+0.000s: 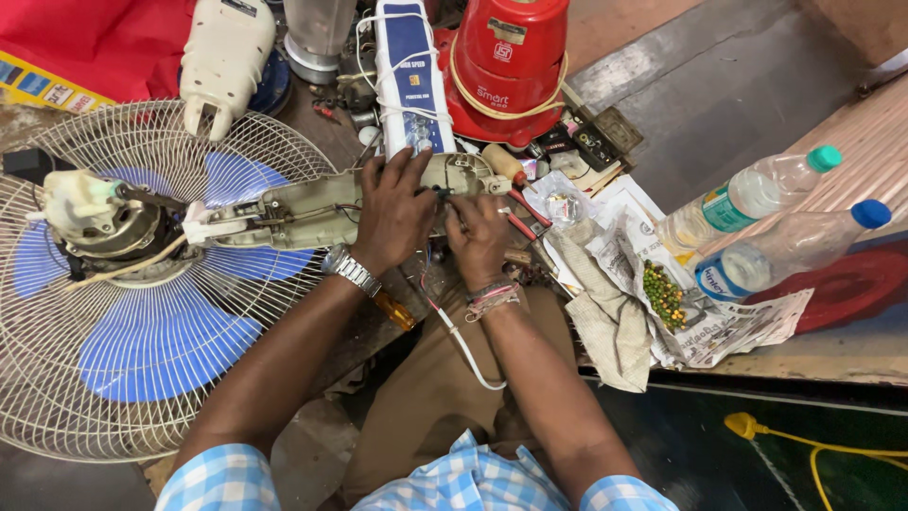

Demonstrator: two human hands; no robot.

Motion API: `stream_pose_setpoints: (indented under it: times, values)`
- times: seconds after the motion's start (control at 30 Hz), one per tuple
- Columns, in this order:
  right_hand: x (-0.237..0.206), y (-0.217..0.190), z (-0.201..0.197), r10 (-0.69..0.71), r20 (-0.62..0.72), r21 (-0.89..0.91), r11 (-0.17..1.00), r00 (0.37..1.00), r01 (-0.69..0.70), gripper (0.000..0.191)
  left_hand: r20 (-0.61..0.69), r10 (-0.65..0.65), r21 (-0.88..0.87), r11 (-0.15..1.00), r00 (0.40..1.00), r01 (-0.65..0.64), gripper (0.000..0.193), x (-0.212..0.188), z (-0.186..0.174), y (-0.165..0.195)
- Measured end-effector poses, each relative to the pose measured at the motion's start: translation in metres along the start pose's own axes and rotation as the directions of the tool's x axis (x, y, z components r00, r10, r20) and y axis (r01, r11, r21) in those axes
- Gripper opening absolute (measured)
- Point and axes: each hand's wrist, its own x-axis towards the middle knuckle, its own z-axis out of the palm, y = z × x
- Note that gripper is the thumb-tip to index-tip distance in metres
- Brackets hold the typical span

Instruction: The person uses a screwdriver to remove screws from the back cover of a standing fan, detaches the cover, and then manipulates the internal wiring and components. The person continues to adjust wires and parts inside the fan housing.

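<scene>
Your left hand [392,210] presses flat on the opened fan neck [312,210], its grip clamped over the housing so it lies steady on the table [851,355] just right of the motor [104,227]. Your right hand [480,238] sits beside it on the neck's right end, fingers pinched together on what looks like small wiring, though I cannot tell exactly what. The fan guard [142,378] lies flat under the neck, and a cloth [605,322] waits right of it.

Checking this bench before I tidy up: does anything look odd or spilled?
Yes. The fan lies flat with its motor bare and its neck casing opened under both hands. Green peas sit loose on crumpled newspaper, and two bottles lie tipped over.
</scene>
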Motion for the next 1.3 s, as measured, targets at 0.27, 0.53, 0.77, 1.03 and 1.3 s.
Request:
stream_pose_setpoints:
  times: [0.27, 0.53, 0.77, 1.03, 1.3]
  values:
    - [-0.002, 0.007, 0.012, -0.108, 0.046, -0.066, 0.992, 0.993, 0.111, 0.018, -0.007, 0.030, -0.002, 1.000, 1.000, -0.030, 0.012, 0.003, 0.004, -0.008]
    - [-0.004, 0.011, 0.015, -0.043, 0.066, -0.065, 0.997, 0.997, 0.047, 0.015, 0.094, -0.046, -0.148, 0.987, 0.994, 0.060, 0.011, 0.009, -0.004, -0.007]
    - [-0.004, 0.017, 0.018, 0.007, 0.072, 0.028, 1.000, 0.997, -0.009, 0.013, 0.196, -0.076, -0.140, 0.985, 0.978, 0.105, 0.006, 0.011, -0.009, -0.006]
    - [-0.001, 0.019, 0.019, 0.151, 0.084, 0.138, 0.977, 0.985, -0.162, 0.017, 0.147, -0.046, -0.150, 0.986, 0.988, 0.068, 0.015, 0.008, -0.007, -0.009]
    - [-0.002, 0.010, 0.015, 0.037, 0.085, 0.099, 0.994, 0.996, -0.046, 0.015, 0.240, -0.072, -0.175, 0.978, 0.968, 0.116, 0.012, 0.009, -0.013, -0.008]
